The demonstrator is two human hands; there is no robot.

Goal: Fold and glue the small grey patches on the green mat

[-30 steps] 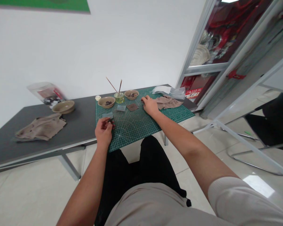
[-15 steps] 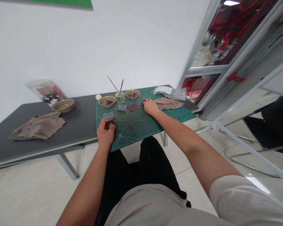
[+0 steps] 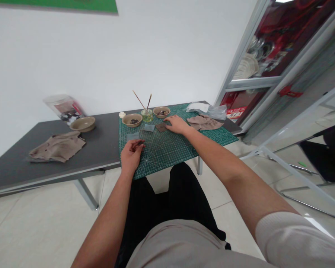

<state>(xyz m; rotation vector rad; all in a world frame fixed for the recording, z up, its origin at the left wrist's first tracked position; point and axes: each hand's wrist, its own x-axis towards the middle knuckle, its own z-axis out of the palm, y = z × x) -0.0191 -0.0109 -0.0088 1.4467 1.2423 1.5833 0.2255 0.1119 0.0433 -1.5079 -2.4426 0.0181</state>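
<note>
My left hand (image 3: 131, 156) is at the mat's front left, fingers pinched around a small dark piece (image 3: 141, 143) whose kind is too small to make out. Just behind it lies a grey-blue square sheet (image 3: 133, 136), partly covered by the hand. My right hand (image 3: 176, 124) reaches over the right edge of a brown square sheet (image 3: 160, 127), with its fingers stretched out and apart, fingertips at the sheet. A smaller grey sheet (image 3: 149, 128) lies left of the brown one. All rest on a green cutting mat (image 3: 167, 152).
Along the back stand a bowl with dark lumps (image 3: 132, 120), a glass jar holding two brushes (image 3: 147, 115) and a bowl of stones (image 3: 161, 112). Right are a brown cloth (image 3: 205, 122) and a plastic bag (image 3: 209, 110). Left are another cloth (image 3: 57, 147), bowl (image 3: 83, 124) and clear container (image 3: 64, 108).
My right hand has moved left from beside the brown cloth onto the edge of the brown sheet. My left hand keeps its pinch, turned slightly. The view has shifted a little left.
</note>
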